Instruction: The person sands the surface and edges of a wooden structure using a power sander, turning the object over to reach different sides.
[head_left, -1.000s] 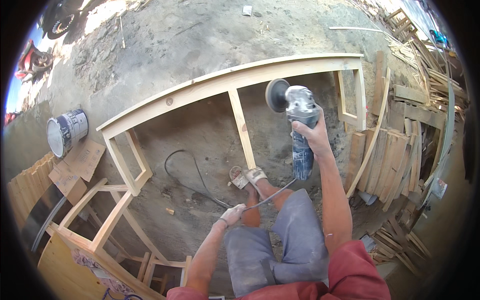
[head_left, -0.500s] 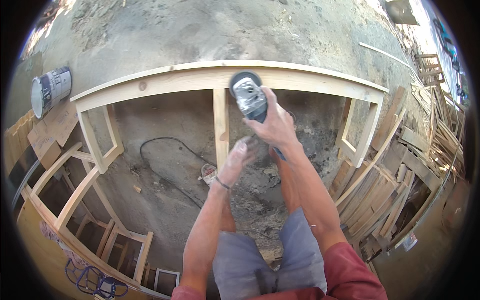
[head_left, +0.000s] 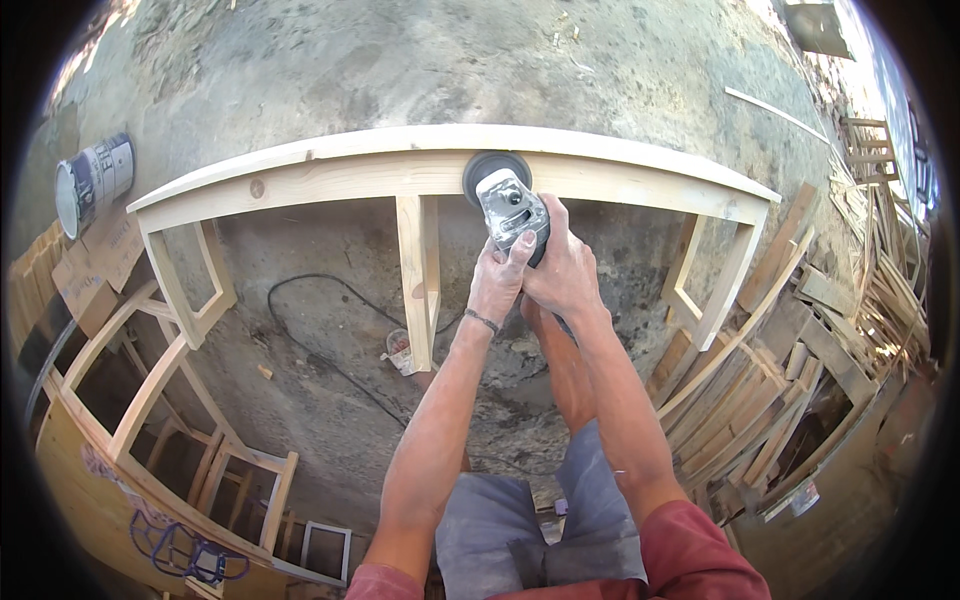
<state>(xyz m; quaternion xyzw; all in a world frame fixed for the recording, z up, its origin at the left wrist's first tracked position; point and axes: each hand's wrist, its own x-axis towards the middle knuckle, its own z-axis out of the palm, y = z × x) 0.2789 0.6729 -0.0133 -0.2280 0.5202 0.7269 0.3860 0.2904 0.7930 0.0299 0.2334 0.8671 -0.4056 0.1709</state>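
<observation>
An angle grinder [head_left: 507,207] with a silver, dusty head and a dark round disc [head_left: 484,172] is held out in front of me. The disc lies against the front rail [head_left: 345,178] of a long pale wooden frame with a middle leg [head_left: 413,280]. My right hand [head_left: 566,262] wraps round the grinder's body from the right. On its other side, my left hand [head_left: 498,276] grips the body too, thumb on top. Both hands are dusty, and the part of the body under my fingers is hidden.
A dark cord [head_left: 330,362] loops over the concrete floor below the frame. Another wooden frame [head_left: 150,395] stands at the left, near cardboard [head_left: 98,262] and a white bucket [head_left: 95,180]. Stacked boards [head_left: 735,400] and thin offcuts [head_left: 890,290] lie at the right.
My left hand has moved up and right from free air onto the grinder. The disc has shifted slightly down and right along the rail, and the view has turned a little.
</observation>
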